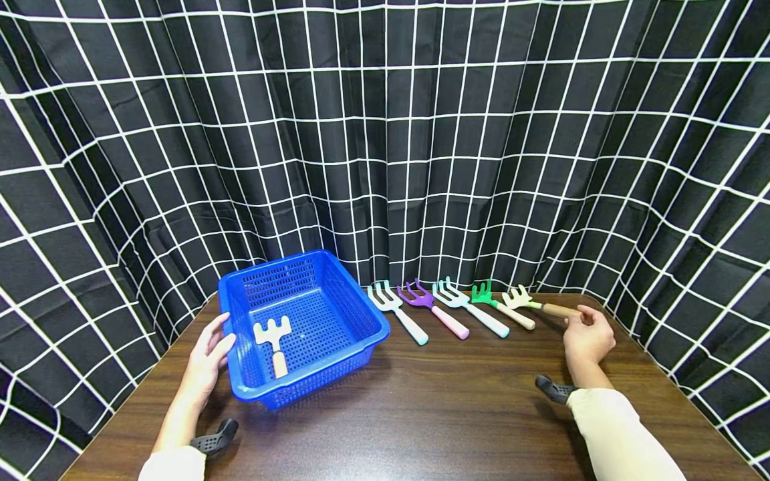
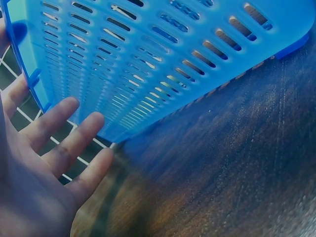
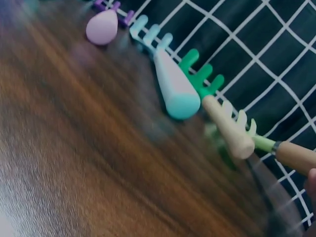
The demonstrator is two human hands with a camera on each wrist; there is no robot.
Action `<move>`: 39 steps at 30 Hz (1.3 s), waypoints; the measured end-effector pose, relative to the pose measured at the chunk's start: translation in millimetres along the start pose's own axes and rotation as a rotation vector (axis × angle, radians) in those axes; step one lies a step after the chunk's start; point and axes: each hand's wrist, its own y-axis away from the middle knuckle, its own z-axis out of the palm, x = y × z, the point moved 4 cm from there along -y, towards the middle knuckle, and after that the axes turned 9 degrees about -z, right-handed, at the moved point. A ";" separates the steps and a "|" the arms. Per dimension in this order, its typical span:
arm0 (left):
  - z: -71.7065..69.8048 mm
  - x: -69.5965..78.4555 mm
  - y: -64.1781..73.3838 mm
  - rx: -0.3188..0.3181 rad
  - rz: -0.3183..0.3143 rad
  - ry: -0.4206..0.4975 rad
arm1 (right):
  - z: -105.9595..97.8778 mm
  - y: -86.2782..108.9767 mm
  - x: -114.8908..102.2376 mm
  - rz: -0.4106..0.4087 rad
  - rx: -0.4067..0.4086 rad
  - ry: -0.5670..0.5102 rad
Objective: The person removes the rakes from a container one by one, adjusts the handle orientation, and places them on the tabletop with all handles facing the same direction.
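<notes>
My right hand (image 1: pixel 591 339) pinches the end of the wooden handle of a pale green hand rake (image 1: pixel 556 308), whose tines point left toward the curtain. In the right wrist view, only a fingertip shows beside that handle (image 3: pixel 295 157). At the left, my left hand (image 1: pixel 207 354) holds the rim of a blue plastic basket (image 1: pixel 367 341). The left wrist view shows several of its fingers (image 2: pixel 81 133) spread along the outside of the slotted wall. Inside the basket lies a pale hand rake (image 1: pixel 275 337) with a light wooden handle.
Between basket and right hand, a row of hand rakes lies along the table's back edge: white (image 1: pixel 394 307), purple with a pink handle (image 1: pixel 433 308), light blue (image 1: pixel 472 308), and green with a cream handle (image 1: pixel 502 306). A black gridded curtain (image 1: pixel 421 147) hangs behind the brown table (image 1: pixel 457 414).
</notes>
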 end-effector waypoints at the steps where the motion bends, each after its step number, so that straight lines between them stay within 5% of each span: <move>1: 0.2 0.2 0.0 0.001 -0.003 -0.004 | 0.3 0.3 1.6 0.001 -0.010 0.012; 14: 1.3 0.7 -0.3 0.009 -0.012 -0.009 | -3.0 1.0 10.8 -0.008 -0.279 0.193; 22: 0.7 0.3 -0.8 0.015 -0.015 -0.045 | 3.3 1.3 14.7 -0.144 -0.414 0.262; 27: 0.5 0.5 -1.3 0.013 -0.013 -0.035 | 4.3 1.1 13.3 -0.193 -0.418 0.258; 39: 0.5 0.9 -1.1 -0.014 0.025 0.029 | 5.3 -0.5 21.3 -0.164 -0.406 0.263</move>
